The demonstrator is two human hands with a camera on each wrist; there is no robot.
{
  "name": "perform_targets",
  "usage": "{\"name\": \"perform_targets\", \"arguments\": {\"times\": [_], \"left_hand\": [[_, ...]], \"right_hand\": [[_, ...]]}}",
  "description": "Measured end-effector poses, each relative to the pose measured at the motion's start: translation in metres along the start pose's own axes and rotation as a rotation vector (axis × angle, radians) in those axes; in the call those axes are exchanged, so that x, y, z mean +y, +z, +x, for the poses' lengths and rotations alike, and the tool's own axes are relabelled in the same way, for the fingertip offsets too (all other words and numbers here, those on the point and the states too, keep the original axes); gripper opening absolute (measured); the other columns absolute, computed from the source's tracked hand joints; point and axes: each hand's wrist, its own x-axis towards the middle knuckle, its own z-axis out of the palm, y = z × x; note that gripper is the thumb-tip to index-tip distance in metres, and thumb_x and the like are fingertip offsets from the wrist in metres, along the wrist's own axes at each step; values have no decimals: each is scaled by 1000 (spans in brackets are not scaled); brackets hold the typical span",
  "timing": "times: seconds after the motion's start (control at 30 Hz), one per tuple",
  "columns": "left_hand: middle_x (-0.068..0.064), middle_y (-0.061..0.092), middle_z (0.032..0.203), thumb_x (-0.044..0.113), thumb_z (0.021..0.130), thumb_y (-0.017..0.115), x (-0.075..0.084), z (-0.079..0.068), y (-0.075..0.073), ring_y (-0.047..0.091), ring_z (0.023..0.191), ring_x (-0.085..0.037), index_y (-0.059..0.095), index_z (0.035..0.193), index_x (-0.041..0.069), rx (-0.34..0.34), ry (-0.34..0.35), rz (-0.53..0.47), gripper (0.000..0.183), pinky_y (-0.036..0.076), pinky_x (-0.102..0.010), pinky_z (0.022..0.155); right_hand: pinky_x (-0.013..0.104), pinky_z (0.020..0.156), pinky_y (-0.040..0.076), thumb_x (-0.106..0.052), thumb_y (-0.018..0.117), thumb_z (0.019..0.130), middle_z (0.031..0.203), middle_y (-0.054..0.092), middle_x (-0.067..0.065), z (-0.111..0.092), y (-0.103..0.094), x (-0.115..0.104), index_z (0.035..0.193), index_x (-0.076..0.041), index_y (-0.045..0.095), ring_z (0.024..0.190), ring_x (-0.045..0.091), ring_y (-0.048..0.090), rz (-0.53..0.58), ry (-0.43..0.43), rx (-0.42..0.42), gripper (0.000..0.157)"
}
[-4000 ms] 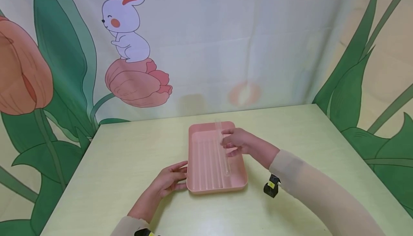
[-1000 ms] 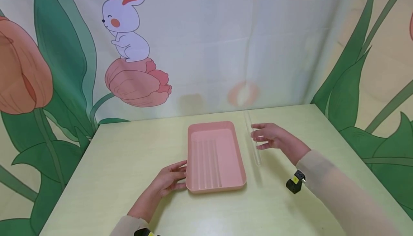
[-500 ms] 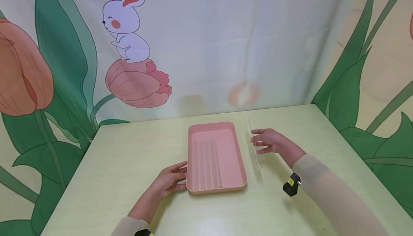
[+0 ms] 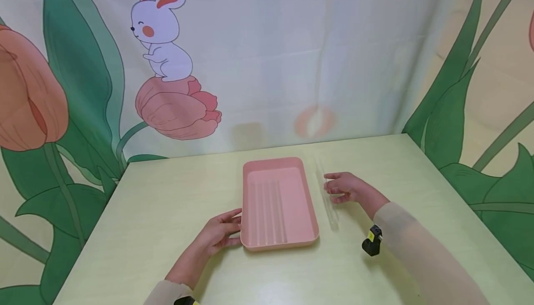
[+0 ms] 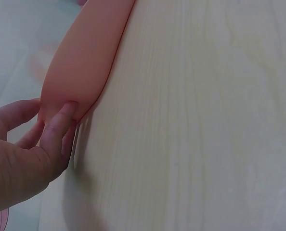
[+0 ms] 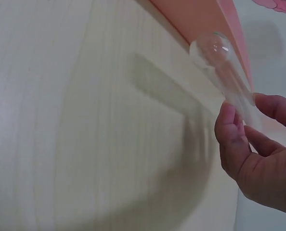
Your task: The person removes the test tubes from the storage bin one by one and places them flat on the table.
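My right hand (image 4: 343, 187) pinches a clear test tube (image 6: 220, 62) between thumb and fingertips, just right of the pink tray (image 4: 300, 203). The rounded end of the tube points toward the near side, and its shadow falls on the table beneath it in the right wrist view. Inside the tray's left half lie several clear tubes (image 4: 267, 212), side by side lengthwise. At the tray's near left corner my left hand (image 4: 217, 234) rests its fingertips and thumb against the outer wall, as the left wrist view shows closely.
The pale wood-grain table (image 4: 167, 203) carries the tray near its middle. Behind it hangs a curtain (image 4: 267, 64) printed with a rabbit and tulips. Each wrist wears a small black camera, the right camera (image 4: 372, 240) hanging below the sleeve.
Four seconds ago the right hand held the test tube over the tray's right half; it has moved right, past the rim, and lately a little nearer. The left hand and tray stay put.
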Motion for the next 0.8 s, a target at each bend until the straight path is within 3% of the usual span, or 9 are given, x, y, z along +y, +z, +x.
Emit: {"name": "perform_targets", "arguments": {"times": [0.33,0.8], "left_hand": [[-33,43,155,-7,99,53,1,1,0,70,104,-19,40,155,-1,-2,-2,-4,58,66,-38,80],[-33,40,157,-6,99,52,0,-1,0,70,105,-17,38,156,-1,-19,4,-3,59,66,-38,81]], "right_hand": [[19,60,56,-7,55,102,74,56,-7,9,-1,8,160,0,28,66,3,52,18,42,4,64],[20,59,57,-4,58,99,83,52,-2,16,6,7,159,0,30,70,7,50,-41,73,56,66]]}}
